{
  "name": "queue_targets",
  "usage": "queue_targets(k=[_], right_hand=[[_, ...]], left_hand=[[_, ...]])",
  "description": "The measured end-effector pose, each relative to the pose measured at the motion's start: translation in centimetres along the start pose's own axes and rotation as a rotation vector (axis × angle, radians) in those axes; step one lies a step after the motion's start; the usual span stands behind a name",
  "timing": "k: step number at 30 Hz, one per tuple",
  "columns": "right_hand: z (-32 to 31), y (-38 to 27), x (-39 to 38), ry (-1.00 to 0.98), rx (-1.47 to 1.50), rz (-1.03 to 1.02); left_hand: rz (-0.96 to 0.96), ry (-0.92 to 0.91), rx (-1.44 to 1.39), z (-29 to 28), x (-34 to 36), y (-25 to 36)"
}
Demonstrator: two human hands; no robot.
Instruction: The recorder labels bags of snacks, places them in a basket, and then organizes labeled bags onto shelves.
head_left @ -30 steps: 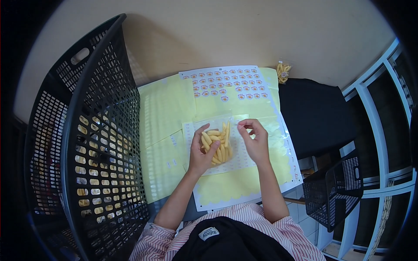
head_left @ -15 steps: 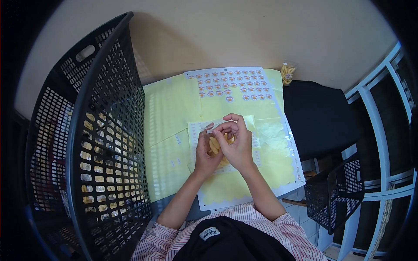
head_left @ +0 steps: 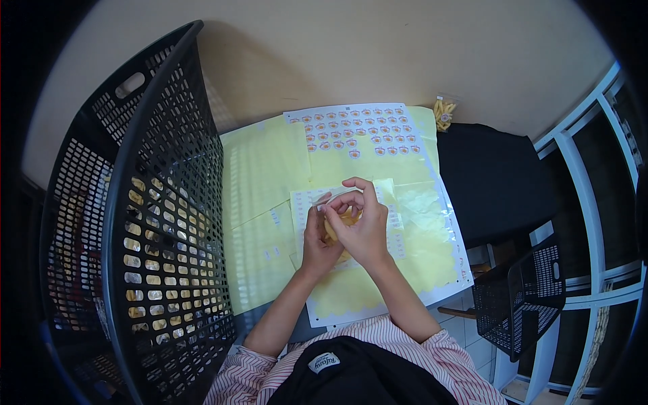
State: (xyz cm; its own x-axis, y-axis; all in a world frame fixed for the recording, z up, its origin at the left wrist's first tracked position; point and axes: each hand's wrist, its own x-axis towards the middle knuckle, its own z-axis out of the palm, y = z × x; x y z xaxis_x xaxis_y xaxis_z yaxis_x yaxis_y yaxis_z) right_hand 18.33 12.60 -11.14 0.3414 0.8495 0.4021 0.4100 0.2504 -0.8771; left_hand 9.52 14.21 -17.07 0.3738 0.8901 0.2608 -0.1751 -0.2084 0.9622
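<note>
A small clear plastic bag of yellow stick-shaped snacks (head_left: 330, 231) is held upright between my hands. My left hand (head_left: 320, 243) is wrapped round the bag's left side. My right hand (head_left: 368, 226) pinches the bag's top edge with thumb and fingertips, its index finger bent above. The bag's lower part is mostly hidden by the hands. Under them lies a sheet of small printed labels (head_left: 302, 206) on yellow backing paper (head_left: 263, 175). Beyond it is a larger sheet with rows of round orange-and-white stickers (head_left: 354, 154), some peeled off.
A tall black perforated basket (head_left: 169, 223) with many packed bags stands close on the left. A filled snack bag (head_left: 443, 113) leans against the wall at the back right, beside a black cloth-covered surface (head_left: 496, 182). Lower right is another black basket (head_left: 523, 304), near window bars.
My right fingertips have shifted slightly left and down along the bag's top edge. The left hand keeps its hold, almost unmoved.
</note>
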Motion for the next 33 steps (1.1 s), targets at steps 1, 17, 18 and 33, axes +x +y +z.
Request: queue_targets(k=[1, 17, 18, 33], right_hand=[[0.0, 0.0, 0.0, 0.003, -0.006, 0.003], [-0.2, 0.7, 0.2, 0.06, -0.008, 0.028], [-0.3, 0.7, 0.1, 0.066, -0.006, 0.021], [-0.8, 0.7, 0.1, 0.06, 0.005, 0.013]], left_hand=[[-0.002, 0.002, 0.001, 0.0, 0.0, 0.0], [0.026, -0.035, 0.032, -0.1, 0.1, -0.1], [0.024, -0.038, 0.034, 0.0, 0.0, -0.1], [-0.002, -0.029, -0.003, 0.5, -0.2, 0.2]])
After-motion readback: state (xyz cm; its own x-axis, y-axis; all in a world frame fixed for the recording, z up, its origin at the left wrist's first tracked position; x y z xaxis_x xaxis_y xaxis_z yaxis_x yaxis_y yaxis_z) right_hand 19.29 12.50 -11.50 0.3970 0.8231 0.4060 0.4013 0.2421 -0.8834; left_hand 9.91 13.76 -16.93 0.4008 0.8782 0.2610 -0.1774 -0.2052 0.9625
